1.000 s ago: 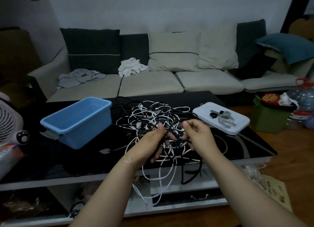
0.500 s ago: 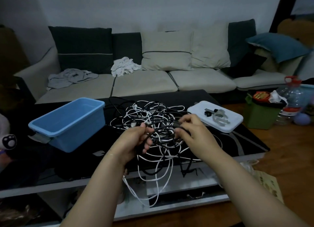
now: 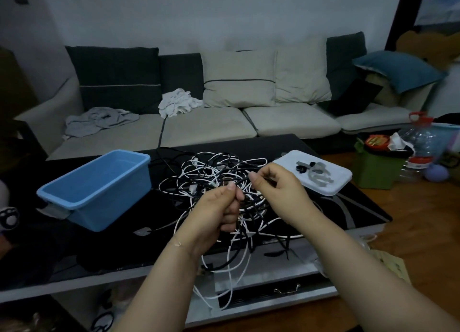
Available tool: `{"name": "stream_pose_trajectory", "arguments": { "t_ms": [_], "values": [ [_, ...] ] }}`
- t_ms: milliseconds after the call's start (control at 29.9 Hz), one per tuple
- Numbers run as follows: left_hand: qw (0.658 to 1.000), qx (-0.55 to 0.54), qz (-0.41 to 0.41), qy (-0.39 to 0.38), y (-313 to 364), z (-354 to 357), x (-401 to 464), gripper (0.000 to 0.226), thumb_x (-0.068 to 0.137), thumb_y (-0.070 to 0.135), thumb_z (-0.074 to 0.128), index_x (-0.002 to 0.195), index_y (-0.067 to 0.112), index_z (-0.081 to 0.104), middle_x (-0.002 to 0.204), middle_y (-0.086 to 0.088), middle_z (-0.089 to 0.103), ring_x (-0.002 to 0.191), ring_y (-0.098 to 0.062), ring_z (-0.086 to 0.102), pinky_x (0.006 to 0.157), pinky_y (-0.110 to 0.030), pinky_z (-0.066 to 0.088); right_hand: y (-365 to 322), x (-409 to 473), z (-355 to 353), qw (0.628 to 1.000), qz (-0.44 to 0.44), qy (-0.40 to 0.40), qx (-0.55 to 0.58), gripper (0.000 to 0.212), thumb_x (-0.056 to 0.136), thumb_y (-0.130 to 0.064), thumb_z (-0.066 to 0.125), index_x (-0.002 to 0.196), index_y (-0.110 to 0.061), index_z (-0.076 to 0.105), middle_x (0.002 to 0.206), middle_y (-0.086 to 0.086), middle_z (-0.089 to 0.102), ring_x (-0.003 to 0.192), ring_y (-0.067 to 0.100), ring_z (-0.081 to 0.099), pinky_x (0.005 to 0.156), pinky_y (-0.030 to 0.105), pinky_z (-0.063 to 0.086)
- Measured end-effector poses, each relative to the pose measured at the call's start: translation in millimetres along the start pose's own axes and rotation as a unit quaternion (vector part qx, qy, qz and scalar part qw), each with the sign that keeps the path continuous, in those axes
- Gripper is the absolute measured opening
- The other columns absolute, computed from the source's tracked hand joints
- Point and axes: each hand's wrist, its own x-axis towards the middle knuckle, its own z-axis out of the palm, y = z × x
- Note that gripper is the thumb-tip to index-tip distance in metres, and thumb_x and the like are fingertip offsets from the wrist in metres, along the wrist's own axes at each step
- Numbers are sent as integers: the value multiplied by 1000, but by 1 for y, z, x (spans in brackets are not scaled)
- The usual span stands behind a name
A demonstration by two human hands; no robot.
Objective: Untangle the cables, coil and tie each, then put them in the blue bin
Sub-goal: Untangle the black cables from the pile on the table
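Note:
A tangle of black and white cables (image 3: 211, 172) lies on the black glass table (image 3: 348, 207), with loops hanging over the front edge. My left hand (image 3: 214, 212) grips a bunch of black and white strands in its curled fingers. My right hand (image 3: 276, 190) pinches a black cable between thumb and fingertips, just right of the left hand. The blue bin (image 3: 99, 190) stands empty at the left of the tangle. A white lid (image 3: 316, 175) at the right carries grey and black cable ties (image 3: 313, 171).
A sofa (image 3: 204, 122) with cushions and crumpled cloths runs behind the table. A green box (image 3: 373, 165) with a bowl and a large water bottle (image 3: 420, 147) stand on the wooden floor at the right. A lower shelf sits under the tabletop.
Both hands rose a little over the tangle and drew slightly apart. The right hand shifted to pinching a black strand higher up, and the camera view drifted a little.

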Motion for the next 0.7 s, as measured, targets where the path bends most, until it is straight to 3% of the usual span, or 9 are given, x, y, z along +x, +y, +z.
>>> {"name": "stream_pose_trajectory", "arguments": {
  "t_ms": [67,167,301,368,435,535,635,702],
  "values": [
    [996,-75,-57,-8,4,-2,0,37,99,36,37,86,11,60,44,10,22,36,-1,15,34,-11,11,-2,4,0,999,12,3,39,25,88,-29,67,75,-10,60,68,-1,60,65,6,52,66,26,43],
    [977,-178,-107,-45,7,-8,1,39,93,37,41,84,10,66,40,10,23,37,-2,9,32,-12,10,3,5,3,994,51,2,92,25,89,-24,66,70,-9,59,46,-12,50,42,-2,42,46,9,32],
    [945,-310,-93,-42,4,-9,7,25,89,26,49,75,10,63,48,9,42,34,-1,29,29,-12,21,19,-5,17,984,116,-67,121,26,100,-26,47,81,-19,64,41,-13,34,35,-1,27,36,10,22],
    [931,-356,-77,-24,3,-10,11,14,83,20,64,83,6,66,50,8,47,35,-2,35,30,-12,23,21,-10,25,972,153,-90,157,27,104,-23,37,91,-19,60,47,-7,33,34,1,25,34,14,20],
    [923,-375,-67,-57,2,-13,12,33,76,19,75,101,-2,70,45,7,42,34,-5,36,31,-13,24,18,-15,31,963,185,-96,170,23,104,-21,33,94,-14,51,50,-1,35,33,4,25,36,12,19],
    [912,-382,-64,-136,1,-15,11,62,78,20,77,128,-8,54,42,5,42,35,-7,38,33,-15,26,15,-21,35,969,185,-96,133,16,104,-22,34,94,-12,42,50,0,38,32,7,27,36,14,22],
    [929,-359,-50,-75,3,-5,8,47,86,22,64,125,-3,58,49,7,50,36,-5,41,33,-13,32,14,-22,32,977,155,-109,99,19,104,-23,36,87,-16,42,50,2,38,30,7,30,35,17,26],
    [929,-366,-26,-38,6,1,6,34,91,24,47,109,2,65,77,0,71,51,-8,62,43,-14,48,17,-23,32,981,134,-125,56,17,103,-23,38,89,-21,48,46,-5,43,31,4,35,35,19,30]
  ]
}}
